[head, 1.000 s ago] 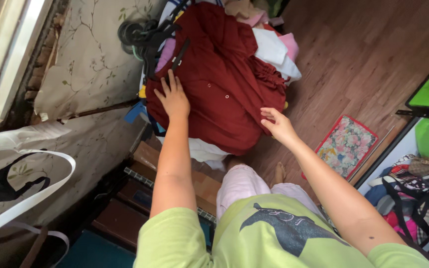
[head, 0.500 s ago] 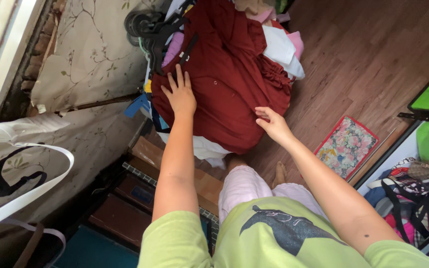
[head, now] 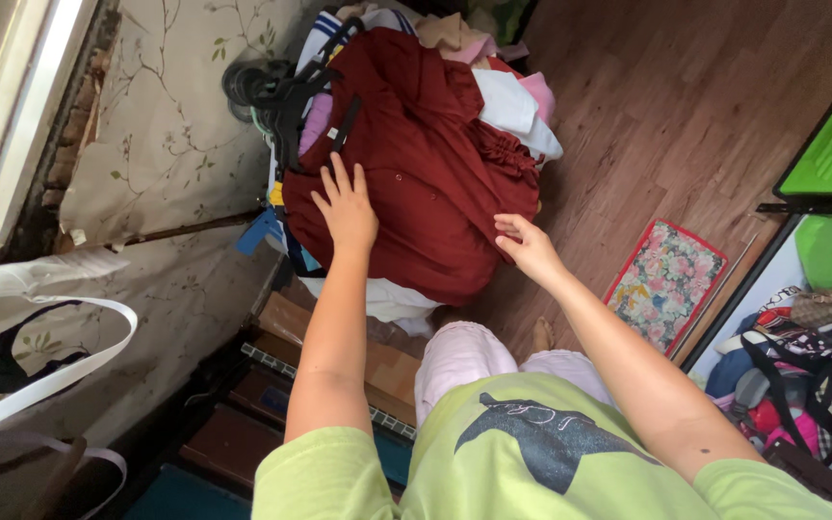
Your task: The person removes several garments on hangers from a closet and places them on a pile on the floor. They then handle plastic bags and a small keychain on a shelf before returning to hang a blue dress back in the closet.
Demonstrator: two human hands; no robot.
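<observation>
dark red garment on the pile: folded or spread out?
Spread out. The dark red garment drapes loosely over the clothes pile; the left hand lies flat on it, the right hand at its edge.

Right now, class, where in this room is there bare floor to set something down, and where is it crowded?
Bare wooden floor lies between the heap topped by the dark red buttoned garment and the floral red-edged mat. It is crowded at the heap, where the left hand and right hand rest, and by the bags at right.
</observation>
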